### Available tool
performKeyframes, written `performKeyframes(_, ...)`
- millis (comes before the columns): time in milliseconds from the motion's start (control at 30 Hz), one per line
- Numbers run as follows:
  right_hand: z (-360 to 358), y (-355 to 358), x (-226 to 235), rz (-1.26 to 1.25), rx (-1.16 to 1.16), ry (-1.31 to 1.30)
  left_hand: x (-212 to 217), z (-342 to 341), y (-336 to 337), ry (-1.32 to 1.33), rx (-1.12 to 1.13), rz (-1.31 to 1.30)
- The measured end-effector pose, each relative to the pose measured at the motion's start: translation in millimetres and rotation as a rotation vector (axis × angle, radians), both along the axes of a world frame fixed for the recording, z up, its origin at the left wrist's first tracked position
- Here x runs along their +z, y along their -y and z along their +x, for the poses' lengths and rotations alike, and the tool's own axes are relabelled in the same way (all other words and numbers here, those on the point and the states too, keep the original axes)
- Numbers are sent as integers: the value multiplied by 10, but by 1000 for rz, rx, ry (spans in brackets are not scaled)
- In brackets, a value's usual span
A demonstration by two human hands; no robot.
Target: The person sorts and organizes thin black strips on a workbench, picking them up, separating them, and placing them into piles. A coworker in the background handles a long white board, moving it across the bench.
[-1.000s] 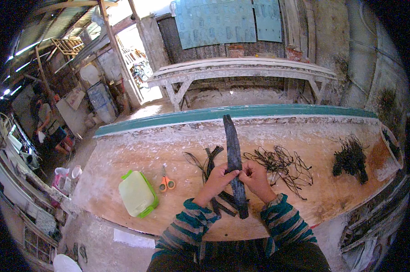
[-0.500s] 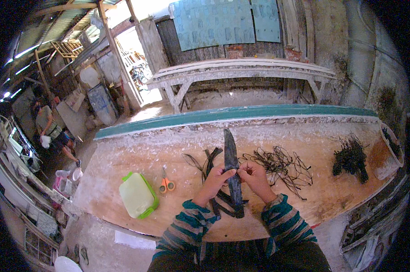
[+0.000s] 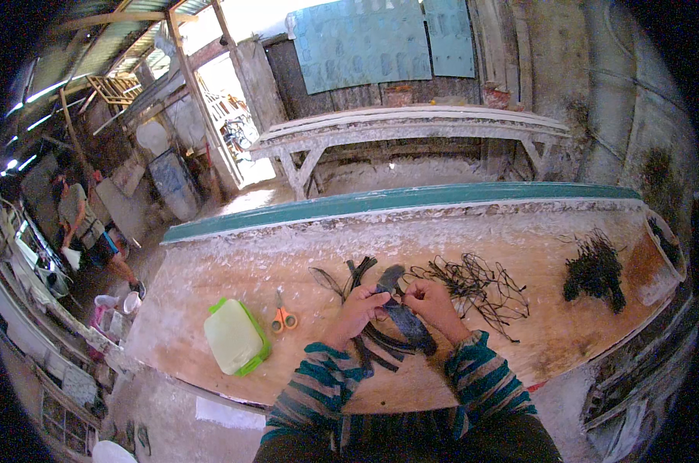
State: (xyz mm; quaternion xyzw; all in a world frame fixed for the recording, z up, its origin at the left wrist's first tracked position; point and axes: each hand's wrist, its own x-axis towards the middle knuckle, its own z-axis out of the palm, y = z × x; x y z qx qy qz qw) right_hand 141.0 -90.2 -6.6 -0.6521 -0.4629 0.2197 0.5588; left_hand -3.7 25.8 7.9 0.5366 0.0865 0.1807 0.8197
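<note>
A flat, dark strip (image 3: 412,330), rubber-like in look, slants across the wooden tabletop between my hands. My left hand (image 3: 355,315) is closed on its left edge, thumb on top. The fingers of my right hand (image 3: 436,305) are pinched together at the strip's right edge; any thin strand between them is too small to make out. Under and beside my left hand lie more narrow black strips (image 3: 380,359), partly covered by it. Just beyond my right hand spreads a loose tangle of thin black strands (image 3: 492,289).
Orange-handled scissors (image 3: 284,318) and a green-rimmed lidded box (image 3: 236,337) lie to the left. On the right are a black bundle of strands (image 3: 595,274) and a tipped container (image 3: 658,262). A green beam (image 3: 403,204) borders the far edge. Another person (image 3: 91,224) stands far left.
The strip has tipped from nearly upright to a slant, its far end dropping nearer my hands. My right fingers have lifted slightly. The person at far left has shifted a little.
</note>
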Motion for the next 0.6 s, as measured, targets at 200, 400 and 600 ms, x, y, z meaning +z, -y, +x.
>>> performKeyframes(200,81,19,47,-60,-133,417,197,-261,-175,330,154,-125)
performKeyframes(400,135,32,13,-142,-68,226,736,-679,-167,622,388,-102)
performKeyframes(600,171,-31,-205,-208,-154,367,1392,-1315,-131,950,115,-38)
